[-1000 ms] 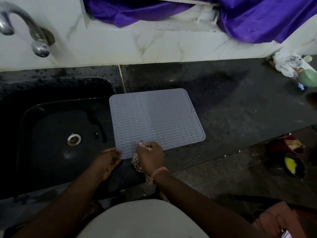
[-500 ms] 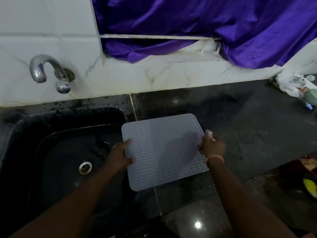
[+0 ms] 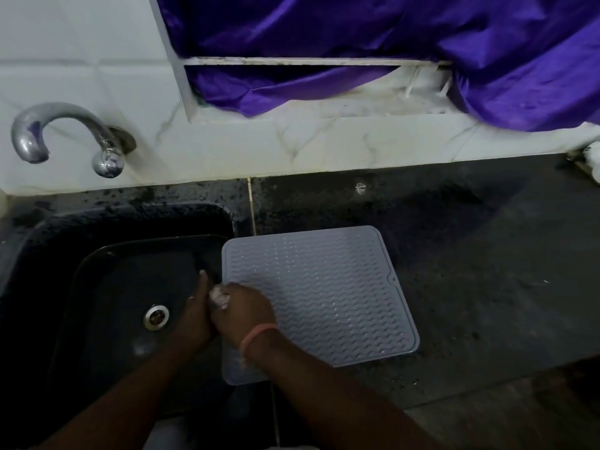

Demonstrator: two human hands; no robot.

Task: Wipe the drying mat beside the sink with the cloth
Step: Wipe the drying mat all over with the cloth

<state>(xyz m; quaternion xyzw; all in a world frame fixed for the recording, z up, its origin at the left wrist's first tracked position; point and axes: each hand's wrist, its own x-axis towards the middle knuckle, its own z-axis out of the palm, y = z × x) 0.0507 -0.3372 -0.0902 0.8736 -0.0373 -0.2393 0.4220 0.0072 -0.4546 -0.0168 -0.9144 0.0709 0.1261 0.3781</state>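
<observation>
Head view shows the grey drying mat [image 3: 321,297] flat on the dark counter [image 3: 487,271], its left edge overhanging the sink [image 3: 97,287]. Right hand [image 3: 243,311] clutches the bunched cloth [image 3: 219,295] at that left edge, so unwiped mat stretches away rightward; left hand [image 3: 194,315] lies just beside, its grip unclear

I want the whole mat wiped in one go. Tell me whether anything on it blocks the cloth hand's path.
Nothing visible does. The right hand holds the bunched white cloth at the left edge of the grey ribbed silicone drying mat, beside the left hand. The rest of the mat's surface shows nothing on it.
</observation>
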